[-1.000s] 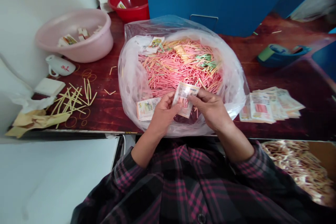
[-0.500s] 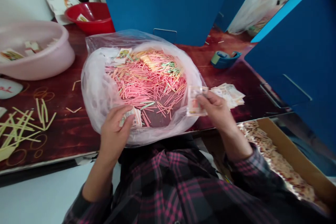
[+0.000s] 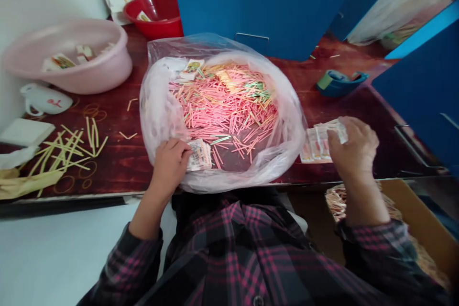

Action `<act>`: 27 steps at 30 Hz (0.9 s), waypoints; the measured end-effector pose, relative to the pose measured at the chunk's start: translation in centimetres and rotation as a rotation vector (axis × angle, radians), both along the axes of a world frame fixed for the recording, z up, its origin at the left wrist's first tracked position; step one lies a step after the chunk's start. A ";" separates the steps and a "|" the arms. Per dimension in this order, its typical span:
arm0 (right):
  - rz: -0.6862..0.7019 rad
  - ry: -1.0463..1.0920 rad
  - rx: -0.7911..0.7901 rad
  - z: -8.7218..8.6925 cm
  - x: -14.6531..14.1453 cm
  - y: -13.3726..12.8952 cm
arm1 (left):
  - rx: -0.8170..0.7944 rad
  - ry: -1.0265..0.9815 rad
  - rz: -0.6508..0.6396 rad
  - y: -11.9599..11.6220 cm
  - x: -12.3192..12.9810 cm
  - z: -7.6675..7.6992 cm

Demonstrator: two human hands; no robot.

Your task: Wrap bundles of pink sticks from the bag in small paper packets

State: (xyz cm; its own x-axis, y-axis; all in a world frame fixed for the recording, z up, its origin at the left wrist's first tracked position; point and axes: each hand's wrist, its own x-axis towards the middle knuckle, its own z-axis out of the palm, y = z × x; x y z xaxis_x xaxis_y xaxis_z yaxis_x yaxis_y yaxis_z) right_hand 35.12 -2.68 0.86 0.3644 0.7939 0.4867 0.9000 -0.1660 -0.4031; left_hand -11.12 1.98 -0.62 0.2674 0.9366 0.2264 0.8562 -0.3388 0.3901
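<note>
A clear plastic bag (image 3: 158, 114) lines a round container and holds a heap of thin pink, green and yellow sticks (image 3: 222, 105). My left hand (image 3: 168, 167) rests inside the bag's front rim, gripping a small printed paper packet (image 3: 199, 155) over the sticks. To the right of the bag, my right hand (image 3: 353, 148) grips the edge of a stack of printed paper slips (image 3: 317, 143) lying on the dark red wooden table (image 3: 114, 172). The lower part of the stack is hidden behind my fingers.
A pink plastic basin (image 3: 68, 71) and a red bowl (image 3: 154, 19) hold printed papers at the back left. Loose yellow sticks (image 3: 68, 150) lie at left. A blue tape dispenser (image 3: 340, 83) stands at right, above a cardboard box (image 3: 412, 210).
My right hand has moved right, off the bag and onto the paper stack. My left hand has shifted slightly toward the bag's rim. The view has swung a little.
</note>
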 end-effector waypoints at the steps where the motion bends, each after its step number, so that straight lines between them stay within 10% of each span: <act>1: 0.080 0.076 0.052 0.5 -1.0 0.2 | -0.003 0.001 0.009 0.0 0.1 0.1; 4: 0.316 0.382 0.093 2.1 -6.0 0.9 | 0.035 -0.026 0.065 -0.4 0.4 0.2; 11: 0.879 0.880 -0.365 2.6 -19.1 2.8 | 0.336 -0.182 -0.022 -2.9 3.7 2.1; 16: 0.825 1.099 -0.382 1.6 -20.7 3.2 | 0.281 -0.405 -0.074 -3.2 5.6 1.7; 27: 0.734 1.161 -0.347 0.7 -20.2 2.1 | -0.438 -1.126 0.003 -3.1 6.1 0.5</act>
State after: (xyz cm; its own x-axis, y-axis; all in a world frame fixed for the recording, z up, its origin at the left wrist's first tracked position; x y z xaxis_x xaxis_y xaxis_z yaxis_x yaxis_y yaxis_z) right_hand 14.93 -0.53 1.58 -0.1253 0.9906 -0.0555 0.0134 -0.0543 -0.9984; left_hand -5.03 -1.07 -0.10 0.1219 0.9925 -0.0057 -0.0369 0.0103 0.9993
